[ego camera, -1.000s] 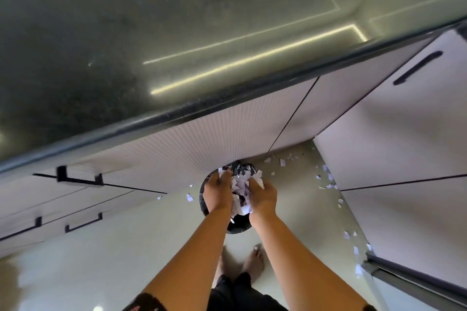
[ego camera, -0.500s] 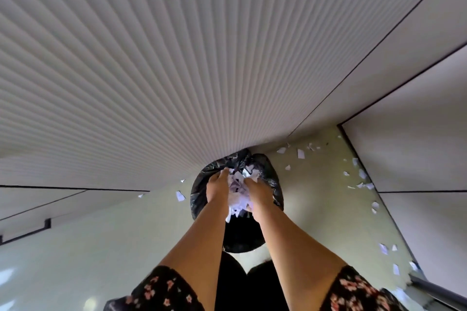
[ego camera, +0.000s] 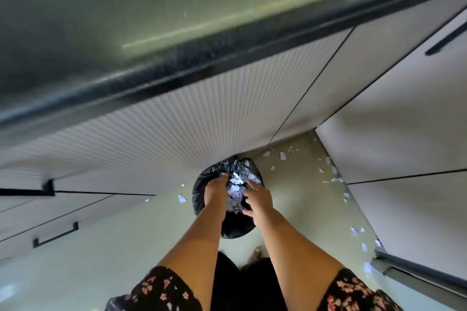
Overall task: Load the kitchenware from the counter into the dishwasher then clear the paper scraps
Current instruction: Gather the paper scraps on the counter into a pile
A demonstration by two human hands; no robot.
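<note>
Both hands are at the mouth of a black bin bag, which stands on the floor at its far edge, touching the foot of the ribbed cabinet front. A bunch of paper scraps, white and crumpled, sits in the mouth of the bag, between the two hands. The left hand lies against the left side of the bunch with its back to the camera. Its fingers bend down into the bag and the tips are hidden, so I cannot tell if they grip the paper. The right hand is on the right side of the bunch. Its fingers are spread apart and lightly bent, and the tips reach the paper. More loose scraps lie on the floor along the far edge, right of the bag, and along the right edge below the plain cabinet. One single scrap lies just left of the bag. The dark counter edge runs above the cabinets.
</note>
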